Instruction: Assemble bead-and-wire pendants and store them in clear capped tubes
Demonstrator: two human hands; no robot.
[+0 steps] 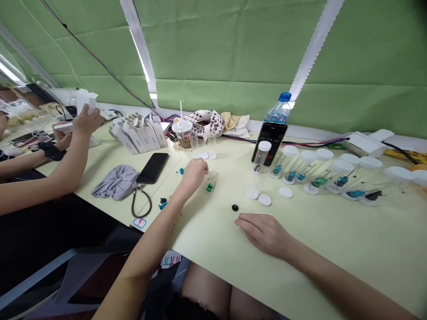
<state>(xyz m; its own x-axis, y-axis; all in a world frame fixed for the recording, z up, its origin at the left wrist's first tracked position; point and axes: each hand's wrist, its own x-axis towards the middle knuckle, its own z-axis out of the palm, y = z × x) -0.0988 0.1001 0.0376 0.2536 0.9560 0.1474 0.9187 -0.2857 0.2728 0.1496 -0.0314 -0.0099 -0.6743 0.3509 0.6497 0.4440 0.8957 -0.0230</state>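
Table, left hand, right hand, one knob

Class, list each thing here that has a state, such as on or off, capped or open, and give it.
Propped phone, screen lit.
Black phone, flat, screen dark.
Water bottle, upright, capped.
Standing vial, capped.
Row of vials, lying down, capped.
Drink cup, lidded.
Loose caps, off, on the table.
Left hand, fingers curled, grip unclear.
Right hand, flat, open, empty.
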